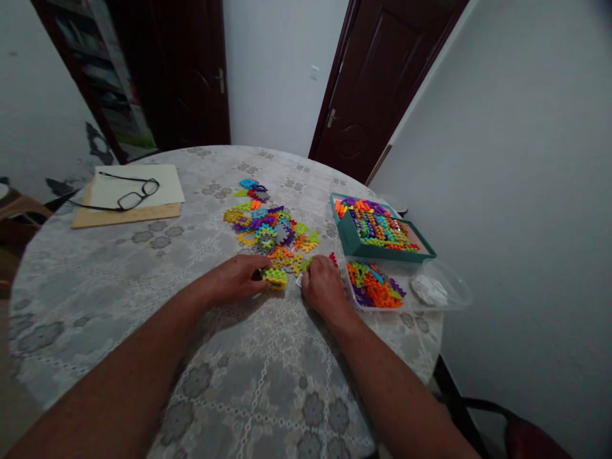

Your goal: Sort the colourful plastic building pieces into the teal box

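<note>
Plastic tub (382, 310) holds colourful pieces (382, 293); left hand (239, 278) pinches block (276, 278), right hand's (324, 285) grip unclear.

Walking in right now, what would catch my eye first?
Probably the heap of bright toothed plastic pieces mid-table, with the left hand holding a green-and-yellow piece on its near side. To the right, a teal box and a clear plastic tub hold more colourful pieces. Toward the table's left, black-framed eyeglasses lie on papers.
</note>
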Available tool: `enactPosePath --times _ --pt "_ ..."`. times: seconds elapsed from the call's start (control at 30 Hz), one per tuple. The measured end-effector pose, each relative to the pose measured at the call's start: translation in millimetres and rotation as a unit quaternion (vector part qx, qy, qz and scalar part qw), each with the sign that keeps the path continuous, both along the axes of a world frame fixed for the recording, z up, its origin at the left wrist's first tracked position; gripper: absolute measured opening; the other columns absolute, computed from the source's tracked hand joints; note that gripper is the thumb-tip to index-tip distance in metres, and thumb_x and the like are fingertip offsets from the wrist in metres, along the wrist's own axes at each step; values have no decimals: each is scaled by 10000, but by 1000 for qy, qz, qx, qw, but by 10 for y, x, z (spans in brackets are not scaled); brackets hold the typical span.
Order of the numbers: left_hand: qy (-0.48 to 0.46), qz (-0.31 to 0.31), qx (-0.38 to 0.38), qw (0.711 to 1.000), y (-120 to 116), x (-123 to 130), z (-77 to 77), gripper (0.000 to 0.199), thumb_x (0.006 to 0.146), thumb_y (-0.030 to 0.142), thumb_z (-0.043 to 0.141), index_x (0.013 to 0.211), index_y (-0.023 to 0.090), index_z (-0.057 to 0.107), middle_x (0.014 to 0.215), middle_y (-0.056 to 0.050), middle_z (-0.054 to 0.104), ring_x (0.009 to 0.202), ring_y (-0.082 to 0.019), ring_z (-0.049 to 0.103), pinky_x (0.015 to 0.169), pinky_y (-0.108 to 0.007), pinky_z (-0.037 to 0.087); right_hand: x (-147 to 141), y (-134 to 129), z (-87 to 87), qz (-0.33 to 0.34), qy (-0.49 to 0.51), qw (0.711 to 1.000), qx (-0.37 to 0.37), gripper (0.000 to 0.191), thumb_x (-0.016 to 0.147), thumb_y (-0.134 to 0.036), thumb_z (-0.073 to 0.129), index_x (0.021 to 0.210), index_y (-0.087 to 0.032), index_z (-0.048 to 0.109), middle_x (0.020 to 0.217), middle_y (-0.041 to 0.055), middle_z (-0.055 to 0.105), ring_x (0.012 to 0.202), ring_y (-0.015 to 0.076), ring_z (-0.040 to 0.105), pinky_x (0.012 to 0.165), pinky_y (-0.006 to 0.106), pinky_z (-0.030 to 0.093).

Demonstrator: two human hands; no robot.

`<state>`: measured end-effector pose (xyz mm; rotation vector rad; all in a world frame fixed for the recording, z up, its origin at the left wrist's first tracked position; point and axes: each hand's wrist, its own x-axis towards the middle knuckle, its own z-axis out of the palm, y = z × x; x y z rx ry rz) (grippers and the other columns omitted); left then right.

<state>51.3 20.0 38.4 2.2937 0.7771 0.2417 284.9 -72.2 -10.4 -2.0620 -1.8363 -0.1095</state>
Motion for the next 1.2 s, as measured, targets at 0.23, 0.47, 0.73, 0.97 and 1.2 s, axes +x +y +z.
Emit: enactPosePath --times 0.23,0.47,0.73,0.97,1.2 --pt "-20 41 26 999 -3 17 78 229 904 423 608 936 211 689 775 -9 653 722 -172 555 694 -296 384 -87 0 -7 129 102 983 86 173 984 -150 564 1136 -172 643 1276 172 683 1249 291 594 1123 480 461" --pt "-62 34 39 997 24 43 -4 268 914 456 629 922 202 714 803 -36 669 757 -184 556 712 -311 399 -164 -89 153 254 229 933 116 420 995 -230 631 1413 -216 591 1351 125 688 1241 236 649 1082 406 539" --pt "-63 -31 18 997 23 72 -123 327 959 479 624 1020 180 743 903 -80 716 804 -208 608 742 -341 447 -185 -137 290 224 209 952 27 205 931 -176 729 1129 -208 691 1030 35 725 909 178 660 835 290 526" --pt "-90 25 -7 996 39 53 -112 564 929 564 666 1391 241 652 941 -72 748 810 -241 667 774 -379 533 150 -315 810 108 199 970 93 168 922 -239 693 1087 -222 664 874 0 697 721 160 610 678 273 466" --pt "-86 57 48 993 100 52 -89 424 924 576 608 1130 242 768 1104 -124 787 935 -307 714 848 -432 545 1812 -377 1407 -187 58 957 213 260 942 -379 640 1106 -187 702 930 70 741 783 207 648 749 312 471"
